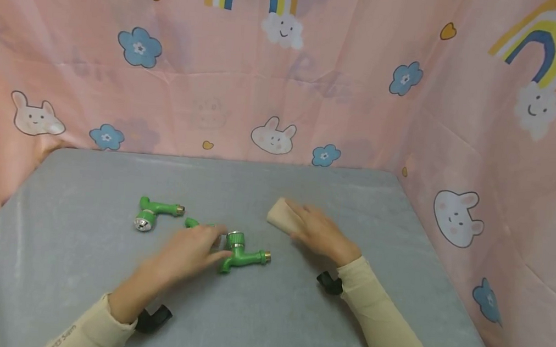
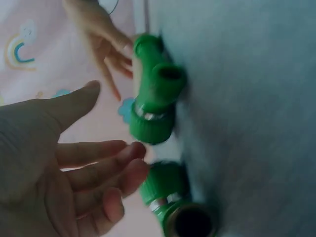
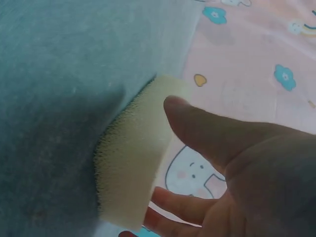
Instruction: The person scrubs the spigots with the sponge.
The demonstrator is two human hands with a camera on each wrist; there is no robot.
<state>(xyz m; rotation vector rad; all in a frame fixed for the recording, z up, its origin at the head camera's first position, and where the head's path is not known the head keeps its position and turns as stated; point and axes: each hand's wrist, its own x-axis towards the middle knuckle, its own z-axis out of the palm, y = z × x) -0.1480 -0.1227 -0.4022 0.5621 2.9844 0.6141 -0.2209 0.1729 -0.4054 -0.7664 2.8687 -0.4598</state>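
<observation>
Three green plastic taps lie on the table. One tap [image 1: 158, 207] is at the left, its chrome knob end turned to the front. A second tap [image 1: 191, 223] is mostly hidden behind my left hand [image 1: 192, 248]. The third tap [image 1: 246, 258] has a ribbed green knob and sits just right of that hand. In the left wrist view, the left fingers are loosely bent and parted from the thumb, close by the knobs. My right hand [image 1: 319, 232] is at a cream block brush [image 3: 140, 148], bristles down, its thumb across one face and its fingers extended along the other side.
A grey cloth covers the table [image 1: 264, 326]. Pink curtains [image 1: 235, 92] with printed rabbits, flowers and rainbows hang along the back and sides. Dark bands [image 1: 330, 283] show under both wrists.
</observation>
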